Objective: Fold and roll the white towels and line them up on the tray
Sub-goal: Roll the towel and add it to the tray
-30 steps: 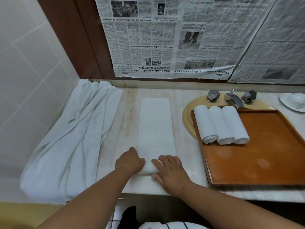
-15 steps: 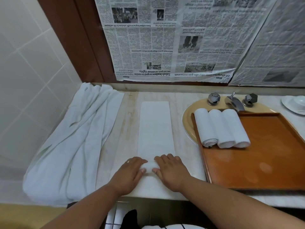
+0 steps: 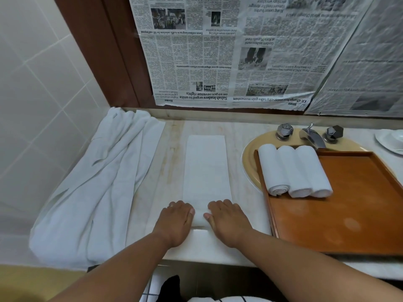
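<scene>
A white towel lies folded into a long narrow strip on the marble counter, running away from me. Its near end is wound into a small roll. My left hand and my right hand lie palm down on that roll, fingers curved over its top and thumbs pointing inward. Three rolled white towels lie side by side at the far left of the brown wooden tray.
A heap of loose white towels covers the counter's left end against the tiled wall. The tray sits over a beige sink with a chrome tap. A white dish is at far right. Newspaper covers the back wall.
Both hands have moved away from me along the strip, and the near end of the towel has grown into a roll under them. My left hand went from a fist to lying over the roll.
</scene>
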